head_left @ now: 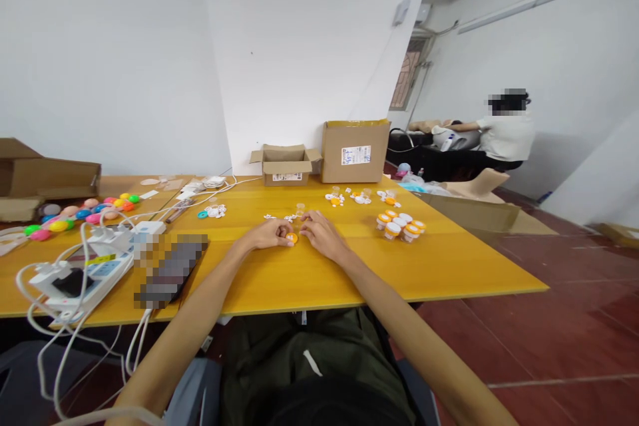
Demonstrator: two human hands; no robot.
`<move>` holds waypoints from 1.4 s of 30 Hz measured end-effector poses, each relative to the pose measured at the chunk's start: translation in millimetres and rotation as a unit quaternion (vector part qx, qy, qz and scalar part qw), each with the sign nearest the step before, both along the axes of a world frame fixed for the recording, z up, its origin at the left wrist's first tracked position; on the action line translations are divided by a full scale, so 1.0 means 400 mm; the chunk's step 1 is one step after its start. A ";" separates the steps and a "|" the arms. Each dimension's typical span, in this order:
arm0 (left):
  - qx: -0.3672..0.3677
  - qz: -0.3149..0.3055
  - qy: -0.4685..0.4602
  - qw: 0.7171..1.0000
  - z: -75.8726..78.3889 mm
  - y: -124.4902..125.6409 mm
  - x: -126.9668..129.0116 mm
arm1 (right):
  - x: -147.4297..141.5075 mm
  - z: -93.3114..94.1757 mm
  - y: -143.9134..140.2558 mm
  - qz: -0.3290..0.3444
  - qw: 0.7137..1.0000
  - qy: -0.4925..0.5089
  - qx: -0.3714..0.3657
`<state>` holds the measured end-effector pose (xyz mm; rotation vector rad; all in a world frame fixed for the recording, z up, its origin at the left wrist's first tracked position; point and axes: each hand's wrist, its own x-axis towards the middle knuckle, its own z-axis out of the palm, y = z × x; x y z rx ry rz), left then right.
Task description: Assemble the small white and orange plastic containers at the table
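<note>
Fingers (287,234) of both hands curl in around a small orange cap (292,238), pinching it from either side right on the table (449,266). Left hand (269,235) lies low, knuckles up, wrist flat on the wood; right hand (319,231) mirrors it, fingertips meeting the left ones over the cap. Both forearms stretch straight out from the seated body, bare, converging in a narrow V.

That cap is round, bright orange, glossy like plastic, mostly hidden by the fingertips, so only a sliver shows between them. It sits near the middle of the table, close to the front half.

Tabletop is smooth yellow wood with a faint sheen. Off to the right stands a cluster of jars (401,224), small, white, with orange lids, packed together. Further back lie scattered white and orange bits (357,198), too small to make out. Behind them, two cardboard boxes (354,151), one open, one taller with a white label. On the left, white power strips (80,276) with tangled cables, and a row of bright plastic balls (82,212). Far right, a person (504,133) sits at another desk.
</note>
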<state>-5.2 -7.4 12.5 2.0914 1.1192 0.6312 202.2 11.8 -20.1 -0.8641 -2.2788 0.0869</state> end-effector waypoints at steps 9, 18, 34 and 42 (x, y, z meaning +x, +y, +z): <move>-0.022 -0.007 -0.017 1.000 -0.009 0.008 -0.006 | -0.004 -0.002 0.001 0.003 0.999 0.032 -0.017; -0.010 -0.015 -0.010 1.000 -0.012 0.012 -0.011 | -0.013 0.007 -0.008 0.023 0.999 0.044 -0.019; -0.013 -0.010 -0.006 1.000 -0.011 0.011 -0.008 | -0.024 0.024 -0.026 0.061 0.998 0.018 -0.017; -0.017 -0.012 -0.006 1.000 -0.003 0.007 -0.005 | -0.024 0.029 -0.031 0.062 0.998 0.011 -0.021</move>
